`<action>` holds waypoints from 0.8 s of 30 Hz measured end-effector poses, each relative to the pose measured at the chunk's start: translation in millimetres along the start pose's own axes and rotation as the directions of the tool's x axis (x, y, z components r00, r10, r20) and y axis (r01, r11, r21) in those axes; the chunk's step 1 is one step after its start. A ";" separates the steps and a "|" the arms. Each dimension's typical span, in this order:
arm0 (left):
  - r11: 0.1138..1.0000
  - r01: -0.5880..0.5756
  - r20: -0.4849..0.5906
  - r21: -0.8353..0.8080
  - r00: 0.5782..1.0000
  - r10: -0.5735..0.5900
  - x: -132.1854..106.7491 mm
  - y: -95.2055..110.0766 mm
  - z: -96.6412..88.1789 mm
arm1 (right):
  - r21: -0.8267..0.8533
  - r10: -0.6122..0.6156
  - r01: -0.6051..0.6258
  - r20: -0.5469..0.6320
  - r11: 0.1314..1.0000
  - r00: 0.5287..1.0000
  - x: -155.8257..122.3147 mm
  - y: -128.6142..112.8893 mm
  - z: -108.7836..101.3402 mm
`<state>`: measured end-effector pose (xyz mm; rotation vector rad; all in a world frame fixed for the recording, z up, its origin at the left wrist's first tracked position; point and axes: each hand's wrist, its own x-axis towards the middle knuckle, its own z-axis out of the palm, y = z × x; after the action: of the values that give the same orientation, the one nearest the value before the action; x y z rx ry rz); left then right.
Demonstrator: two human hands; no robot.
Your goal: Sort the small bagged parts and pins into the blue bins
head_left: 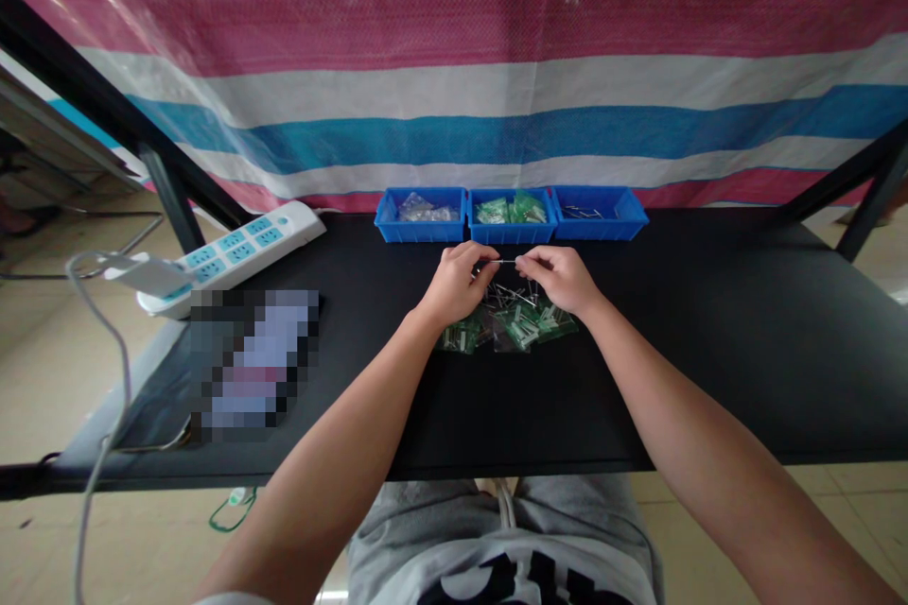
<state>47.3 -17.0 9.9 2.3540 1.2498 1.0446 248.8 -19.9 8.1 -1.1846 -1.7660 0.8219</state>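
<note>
Between my left hand [458, 284] and my right hand [564, 276] stretches a thin metal rod [506, 262], pinched at one end by each hand's fingertips. What kind of rod it is I cannot make out. Just below my hands lies a loose pile of similar thin metal rods [512, 295]. Small green-tinted plastic bags [529, 329] with metal pieces in them lie on the near side of that pile. A similar green bag [461, 337] shows under my left wrist, partly hidden by it.
Three blue bins stand at the back: the left bin [420, 232] holds clear bags, the middle bin [509, 233] green bags, the right bin [602, 231] a few thin rods. A white power strip [234, 255] with a plugged-in cable and a blurred-out flat object [266, 354] lie left on the black table [709, 340].
</note>
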 end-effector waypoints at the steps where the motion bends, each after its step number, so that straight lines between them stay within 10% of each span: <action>1: 1.000 0.003 -0.001 -0.004 1.000 -0.003 -0.1 0.1 -0.2 | 0.006 -0.011 0.011 -0.004 1.000 1.000 0.2 -0.1 -0.1; 24: 0.999 -0.025 0.016 0.034 1.000 0.025 1.0 -0.7 2.9 | -0.046 -0.032 0.032 -0.002 0.998 0.999 -1.9 -0.9 4.7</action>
<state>49.3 -15.5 8.0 2.4044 1.2455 1.0187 244.7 -22.3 6.3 -1.1833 -1.8057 0.7644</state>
